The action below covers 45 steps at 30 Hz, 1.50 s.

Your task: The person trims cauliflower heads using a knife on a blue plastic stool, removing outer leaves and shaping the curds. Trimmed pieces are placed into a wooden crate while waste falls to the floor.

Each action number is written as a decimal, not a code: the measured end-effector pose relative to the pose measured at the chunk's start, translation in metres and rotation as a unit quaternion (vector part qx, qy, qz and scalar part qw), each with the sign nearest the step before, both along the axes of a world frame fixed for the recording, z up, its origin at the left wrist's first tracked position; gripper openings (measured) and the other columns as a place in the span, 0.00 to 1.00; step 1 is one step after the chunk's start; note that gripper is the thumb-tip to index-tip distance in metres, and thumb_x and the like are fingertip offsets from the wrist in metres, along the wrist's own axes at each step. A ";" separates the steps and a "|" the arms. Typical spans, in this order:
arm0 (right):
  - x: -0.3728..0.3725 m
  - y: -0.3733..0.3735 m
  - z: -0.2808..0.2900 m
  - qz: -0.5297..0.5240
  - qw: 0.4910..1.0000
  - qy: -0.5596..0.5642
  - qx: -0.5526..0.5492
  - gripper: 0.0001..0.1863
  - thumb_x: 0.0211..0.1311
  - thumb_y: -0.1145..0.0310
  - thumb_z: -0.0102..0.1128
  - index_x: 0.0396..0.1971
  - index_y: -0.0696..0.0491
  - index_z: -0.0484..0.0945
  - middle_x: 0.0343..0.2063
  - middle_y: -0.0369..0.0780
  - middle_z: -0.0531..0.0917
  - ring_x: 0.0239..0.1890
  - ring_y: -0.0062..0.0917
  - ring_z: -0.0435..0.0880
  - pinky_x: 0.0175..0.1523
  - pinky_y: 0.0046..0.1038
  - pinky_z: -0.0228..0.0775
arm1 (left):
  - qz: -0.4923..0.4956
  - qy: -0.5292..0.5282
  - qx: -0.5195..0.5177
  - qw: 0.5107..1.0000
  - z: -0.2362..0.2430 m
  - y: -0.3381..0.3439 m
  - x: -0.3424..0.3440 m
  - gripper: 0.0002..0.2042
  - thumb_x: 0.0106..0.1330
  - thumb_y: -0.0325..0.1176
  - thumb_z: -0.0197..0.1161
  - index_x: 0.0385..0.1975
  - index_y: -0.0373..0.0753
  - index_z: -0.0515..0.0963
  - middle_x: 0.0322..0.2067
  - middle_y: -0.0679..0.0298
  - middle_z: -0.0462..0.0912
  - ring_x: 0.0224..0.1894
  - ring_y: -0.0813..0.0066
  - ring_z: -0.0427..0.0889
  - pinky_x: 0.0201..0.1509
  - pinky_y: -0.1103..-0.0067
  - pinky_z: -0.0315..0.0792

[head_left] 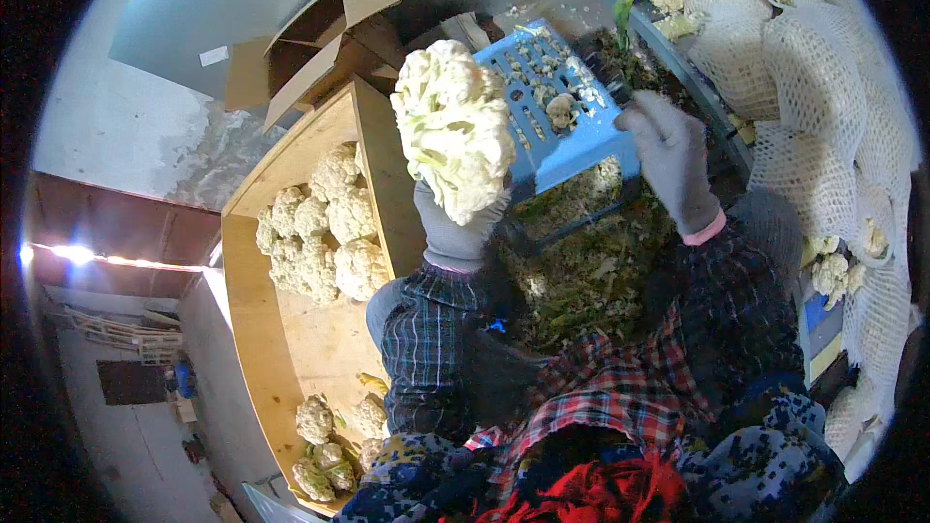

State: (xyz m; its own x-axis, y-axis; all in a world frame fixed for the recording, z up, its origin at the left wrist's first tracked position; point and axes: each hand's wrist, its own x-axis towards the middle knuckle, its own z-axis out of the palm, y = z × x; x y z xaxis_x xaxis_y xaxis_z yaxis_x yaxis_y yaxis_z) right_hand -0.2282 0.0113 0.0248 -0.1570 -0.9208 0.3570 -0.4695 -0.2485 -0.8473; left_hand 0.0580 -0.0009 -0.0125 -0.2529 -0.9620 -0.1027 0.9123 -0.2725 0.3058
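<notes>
A large, pale cauliflower [450, 126] is held up by my left hand [457, 225], which wears a grey glove and is closed around its underside. My right hand [673, 155], gloved in grey too, is raised at the right corner of an upturned blue plastic crate [572, 157]. Its fingers are curled together and slightly blurred; what they hold, if anything, I cannot make out. On the slotted crate top lie cauliflower crumbs and a small brownish floret piece [561, 110]. The cauliflower overlaps the crate's left edge.
To the left stands a wooden bin [320, 349] with cauliflowers [332, 218] grouped at its far and near ends. An open cardboard box [329, 39] is behind it. Leafy trimmings [591, 281] cover the floor before me. Netted sacks of cauliflower [814, 68] line the right.
</notes>
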 end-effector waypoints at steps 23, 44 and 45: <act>-0.030 -0.092 -0.007 0.142 0.952 0.250 0.107 0.15 0.68 0.63 0.51 0.47 0.49 0.84 0.42 0.48 0.86 0.49 0.45 0.84 0.54 0.46 0.75 | 0.119 -0.079 -0.061 0.988 0.008 -0.012 0.018 0.28 0.77 0.51 0.43 0.71 0.41 0.64 0.69 0.55 0.70 0.68 0.55 0.73 0.66 0.54 0.72; -0.080 -0.074 -0.034 0.130 0.887 0.440 0.056 0.15 0.64 0.58 0.60 0.44 0.52 0.83 0.38 0.50 0.86 0.45 0.46 0.86 0.50 0.46 0.76 | 0.110 -0.013 -0.042 0.993 0.011 -0.012 0.020 0.25 0.75 0.45 0.46 0.67 0.39 0.68 0.65 0.54 0.75 0.64 0.53 0.76 0.65 0.53 0.73; -0.080 -0.080 -0.030 0.106 0.884 0.450 0.067 0.17 0.64 0.57 0.60 0.45 0.51 0.84 0.40 0.49 0.87 0.46 0.46 0.87 0.52 0.46 0.78 | 0.122 -0.047 -0.033 0.991 0.012 -0.011 0.017 0.27 0.74 0.47 0.46 0.68 0.40 0.67 0.66 0.54 0.74 0.65 0.54 0.76 0.64 0.53 0.73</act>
